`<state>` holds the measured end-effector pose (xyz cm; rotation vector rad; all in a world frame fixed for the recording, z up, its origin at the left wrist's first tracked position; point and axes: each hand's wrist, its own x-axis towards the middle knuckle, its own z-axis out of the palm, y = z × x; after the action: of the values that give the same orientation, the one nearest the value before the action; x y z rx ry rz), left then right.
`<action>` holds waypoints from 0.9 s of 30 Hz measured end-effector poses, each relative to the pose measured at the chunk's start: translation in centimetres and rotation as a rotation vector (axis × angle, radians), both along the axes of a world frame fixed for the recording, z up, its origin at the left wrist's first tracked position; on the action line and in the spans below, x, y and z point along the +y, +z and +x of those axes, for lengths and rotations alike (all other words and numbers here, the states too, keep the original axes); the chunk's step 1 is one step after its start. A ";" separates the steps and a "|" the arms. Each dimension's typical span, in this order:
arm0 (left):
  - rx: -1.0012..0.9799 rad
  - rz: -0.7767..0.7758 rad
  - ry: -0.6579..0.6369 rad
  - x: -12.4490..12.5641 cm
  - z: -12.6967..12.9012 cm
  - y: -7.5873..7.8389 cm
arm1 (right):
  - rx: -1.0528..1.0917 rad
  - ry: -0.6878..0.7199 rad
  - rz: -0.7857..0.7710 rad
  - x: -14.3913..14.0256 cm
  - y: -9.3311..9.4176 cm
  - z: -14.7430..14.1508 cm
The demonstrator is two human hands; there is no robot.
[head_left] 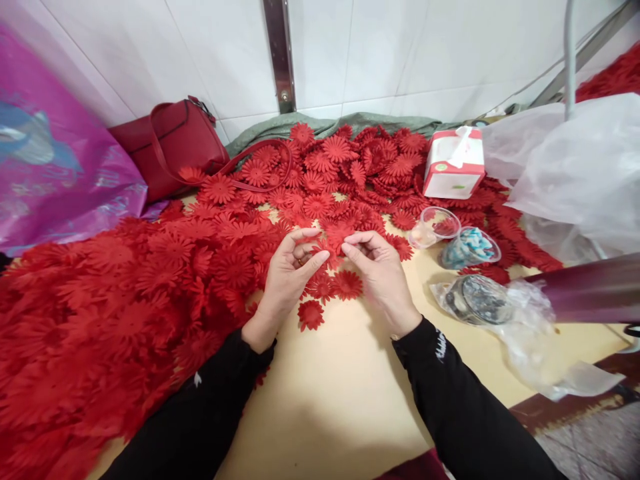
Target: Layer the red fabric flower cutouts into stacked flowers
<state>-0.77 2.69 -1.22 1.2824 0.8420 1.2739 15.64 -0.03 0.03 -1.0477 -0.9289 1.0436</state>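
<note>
My left hand (293,267) and my right hand (377,267) meet over the middle of the table, their fingers closed on a red artificial flower piece (336,241) with thin petals. The left thumb and fingers pinch its left side, while the right thumb and forefinger grip its right edge. Just below them, a few loose red flower pieces (347,285) lie flat on the table. A single flower piece (311,315) rests nearest to me. The fingers partly hide the held piece.
Red flower pieces (125,320) heap up on the left and along the back. A red handbag (185,137), purple bag (60,160) and tissue box (454,163) stand behind. On the right are clear cups (437,227), a round tin (480,299), plastic wrap and a purple cylinder (595,287).
</note>
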 end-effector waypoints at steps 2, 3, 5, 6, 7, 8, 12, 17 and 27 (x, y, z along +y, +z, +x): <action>0.006 0.006 0.025 0.1 0.0 -0.1 | 0.008 -0.096 0.015 0.3 -0.1 0.4; 0.012 0.013 0.045 0.1 0.0 -0.2 | 0.001 -0.136 0.036 0.4 -0.2 0.6; 0.038 0.026 0.084 0.2 0.1 -0.2 | -0.024 -0.177 0.080 0.6 -0.3 1.0; 0.055 0.036 0.103 0.2 0.1 -0.3 | -0.040 -0.177 0.092 0.7 -0.3 1.1; 0.072 0.051 0.122 0.1 0.1 -0.3 | -0.058 -0.166 0.097 0.8 -0.4 1.2; 0.088 0.070 0.144 0.1 0.1 -0.2 | -0.074 -0.150 0.097 0.8 -0.4 1.2; 0.213 0.235 0.305 -0.2 -0.2 0.4 | -0.086 -0.074 0.078 0.6 -0.4 0.8; 0.470 0.512 0.697 -0.9 -0.5 1.6 | -0.087 -0.005 0.063 0.2 -0.3 0.2; 0.499 0.498 0.310 -0.9 -0.1 1.0 | -0.066 0.136 0.030 -0.8 0.3 -1.3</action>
<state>-0.84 1.77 -0.21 1.9776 1.1491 1.4893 14.37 -0.87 0.28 -1.0100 -1.0783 1.1094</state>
